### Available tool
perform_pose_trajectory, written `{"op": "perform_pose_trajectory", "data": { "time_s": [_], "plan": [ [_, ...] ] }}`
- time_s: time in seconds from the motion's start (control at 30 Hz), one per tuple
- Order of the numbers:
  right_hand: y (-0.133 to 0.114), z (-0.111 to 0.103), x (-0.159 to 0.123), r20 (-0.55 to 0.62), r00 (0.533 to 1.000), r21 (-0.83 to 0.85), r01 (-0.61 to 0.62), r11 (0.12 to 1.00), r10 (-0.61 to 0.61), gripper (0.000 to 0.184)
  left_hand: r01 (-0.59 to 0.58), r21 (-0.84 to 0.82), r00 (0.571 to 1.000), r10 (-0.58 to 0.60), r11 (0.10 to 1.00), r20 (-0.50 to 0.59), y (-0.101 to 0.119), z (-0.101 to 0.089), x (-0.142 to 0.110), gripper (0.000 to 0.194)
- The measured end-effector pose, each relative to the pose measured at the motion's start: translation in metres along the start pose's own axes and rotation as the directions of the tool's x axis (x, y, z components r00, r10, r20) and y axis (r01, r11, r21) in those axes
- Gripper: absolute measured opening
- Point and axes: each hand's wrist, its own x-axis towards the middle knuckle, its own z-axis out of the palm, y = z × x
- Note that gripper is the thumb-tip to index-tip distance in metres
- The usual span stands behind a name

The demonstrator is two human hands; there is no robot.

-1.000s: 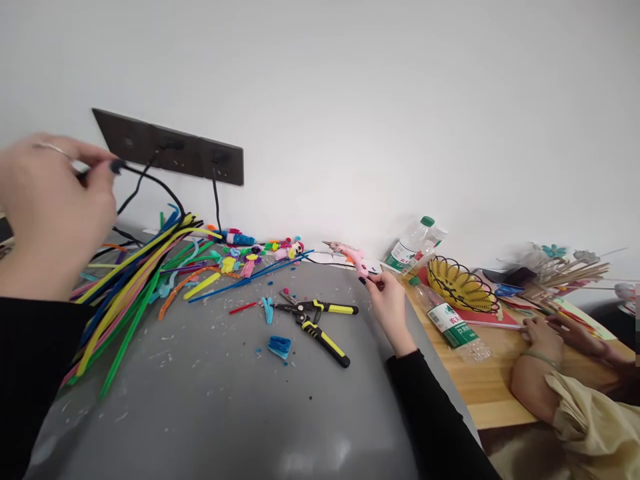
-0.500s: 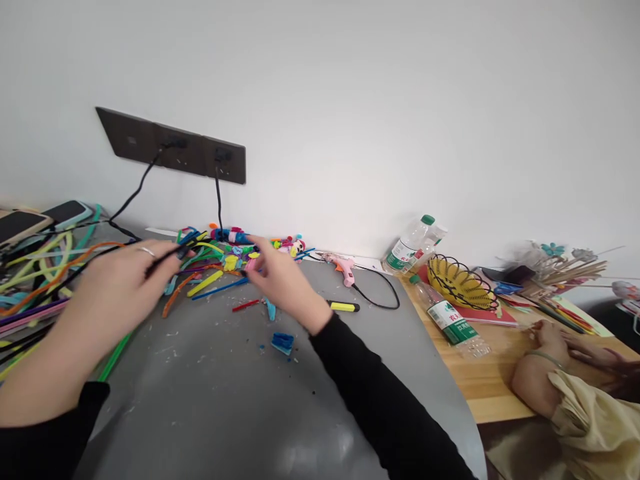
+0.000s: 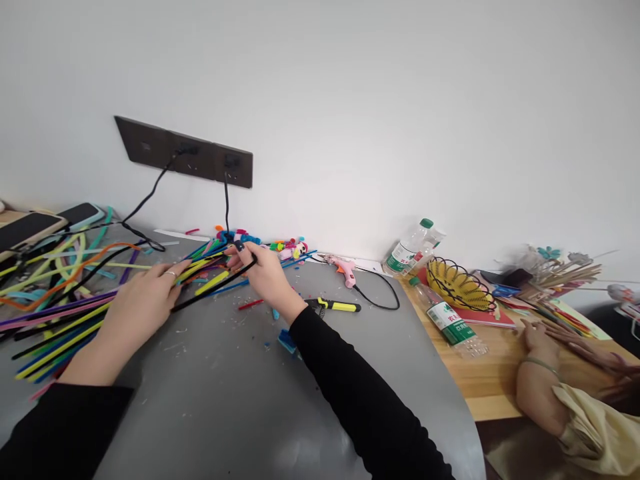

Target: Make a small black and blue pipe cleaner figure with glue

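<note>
My left hand [image 3: 143, 300], ring on a finger, is closed over a bundle of coloured pipe cleaners [image 3: 65, 347] at the left of the grey table. Their far ends stick out beyond its fingers, and its palm side is hidden. To the right, my right hand [image 3: 267, 277] pinches a black pipe cleaner [image 3: 213, 287], which slants down and left toward the left hand. Under and behind the hands lie loose pipe cleaners, among them a short yellow one [image 3: 212, 282]. A blue scrap [image 3: 287, 342] sits partly behind my right sleeve.
Yellow-handled pliers [image 3: 340, 306] and a corded pink glue gun [image 3: 346, 272] lie to the right. Bottles [image 3: 450, 323] and a yellow basket [image 3: 457, 285] occupy the wooden table beside another person's arm [image 3: 540, 377]. Cords hang from the wall sockets [image 3: 185, 152]; phones [image 3: 30, 230] lie far left.
My left hand has come down and slightly right onto the bundle, which now lies more gathered. My right hand, apart from the black pipe cleaner before, now pinches it. The view has shifted slightly.
</note>
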Motion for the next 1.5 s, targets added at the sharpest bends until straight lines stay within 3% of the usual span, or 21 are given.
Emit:
{"op": "perform_pose_trajectory", "data": {
  "time_s": [0.13,0.3,0.4,0.5,0.6,0.63,0.67,0.7,0.73,0.83,0.97,1.03,1.1,1.2,1.27,1.33,1.4,1.5],
  "plan": [
    [-0.004,-0.020,0.003,-0.094,0.994,0.124,-0.047,0.991,0.059,0.053,0.095,0.081,0.995,-0.094,0.992,-0.018,0.004,-0.003,0.000,0.068],
    [-0.016,-0.065,-0.007,-0.165,0.982,0.188,-0.059,0.980,0.091,0.058,0.151,0.094,0.987,-0.144,0.984,-0.077,0.004,-0.008,0.003,0.065],
    [-0.029,-0.090,-0.025,-0.182,0.979,0.174,-0.055,0.983,0.087,0.045,0.149,0.051,0.985,-0.144,0.988,-0.099,0.009,-0.016,0.004,0.065],
    [-0.042,-0.106,-0.055,-0.160,0.985,0.130,-0.043,0.991,0.063,0.018,0.126,-0.031,0.982,-0.129,0.992,-0.141,0.023,-0.029,-0.002,0.063],
    [-0.051,-0.115,-0.090,-0.026,0.999,0.140,-0.022,0.990,0.026,0.046,0.110,-0.166,0.978,-0.137,0.980,-0.158,0.045,-0.031,-0.019,0.057],
    [-0.053,-0.118,-0.101,0.011,0.999,0.189,-0.041,0.981,0.039,0.054,0.091,-0.318,0.983,-0.135,0.944,-0.121,0.054,-0.027,-0.026,0.052],
    [-0.055,-0.121,-0.112,0.021,0.997,0.242,-0.075,0.967,0.072,0.058,0.019,-0.450,0.994,-0.065,0.893,-0.087,0.063,-0.020,-0.033,0.048],
    [-0.057,-0.124,-0.122,0.016,0.994,0.293,-0.111,0.950,0.111,0.061,-0.084,-0.533,0.996,0.077,0.842,-0.036,0.073,-0.011,-0.041,0.045],
    [-0.060,-0.127,-0.132,0.003,0.990,0.345,-0.134,0.929,0.142,0.063,-0.147,-0.565,0.986,0.169,0.812,-0.013,0.083,0.000,-0.047,0.040],
    [-0.071,-0.134,-0.157,-0.091,0.975,0.469,-0.136,0.873,0.201,0.053,-0.303,-0.638,0.905,0.424,0.708,0.040,0.108,0.034,-0.060,0.043],
    [-0.081,-0.133,-0.185,-0.283,0.902,0.430,-0.185,0.884,0.327,0.029,-0.380,-0.652,0.840,0.540,0.656,0.054,0.129,0.054,-0.063,0.040],
    [-0.081,-0.128,-0.195,-0.336,0.866,0.414,-0.217,0.884,0.370,0.037,-0.346,-0.674,0.856,0.514,0.652,0.058,0.134,0.053,-0.062,0.031],
    [-0.079,-0.119,-0.202,-0.321,0.859,0.462,-0.225,0.858,0.398,0.053,-0.252,-0.715,0.907,0.417,0.652,0.060,0.136,0.047,-0.063,0.023],
    [-0.074,-0.103,-0.207,-0.253,0.875,0.530,-0.233,0.816,0.414,0.047,-0.036,-0.797,0.970,0.213,0.603,0.117,0.139,0.036,-0.069,0.021],
    [-0.072,-0.092,-0.207,-0.213,0.883,0.560,-0.239,0.793,0.417,0.037,0.120,-0.869,0.979,0.087,0.480,0.183,0.144,0.028,-0.075,0.029],
    [-0.071,-0.080,-0.205,-0.197,0.888,0.611,-0.220,0.761,0.415,0.033,0.223,-0.932,0.971,0.016,0.287,0.238,0.150,0.023,-0.081,0.040],
    [-0.072,-0.071,-0.202,-0.198,0.893,0.656,-0.184,0.732,0.403,0.033,0.283,-0.951,0.959,-0.013,0.122,0.284,0.157,0.020,-0.087,0.045],
    [-0.079,-0.062,-0.199,-0.160,0.903,0.651,-0.207,0.731,0.398,0.041,0.334,-0.942,0.942,-0.031,-0.029,0.335,0.164,0.021,-0.094,0.046]
  ]
}}
